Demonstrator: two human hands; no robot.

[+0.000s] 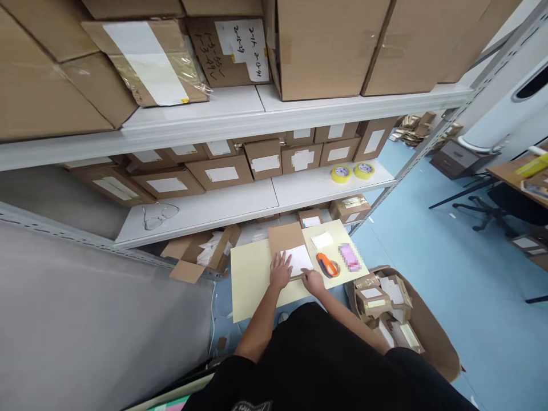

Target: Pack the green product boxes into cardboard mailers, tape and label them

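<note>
A cardboard box [286,237] lies on the pale yellow board in front of me, with a white sheet [298,260] on its near part. My left hand [280,271] rests flat on the box and the sheet's left edge, fingers spread. At the sheet's lower right corner, my right hand [313,281] has its fingers curled; whether they pinch anything is hidden. Right of the box lie a small stack of white paper [322,240] and an orange and dark blue tape dispenser [327,265]. A blurred pink object [350,257] sits farther right.
The yellow board [250,279] stands before a shelf rack [240,197] with labelled cardboard boxes. Two yellow tape rolls [341,174] and a thin wire loop [159,216] lie on its middle shelf. An open box [205,251] is at lower left; a large carton [432,322] holds several packed boxes.
</note>
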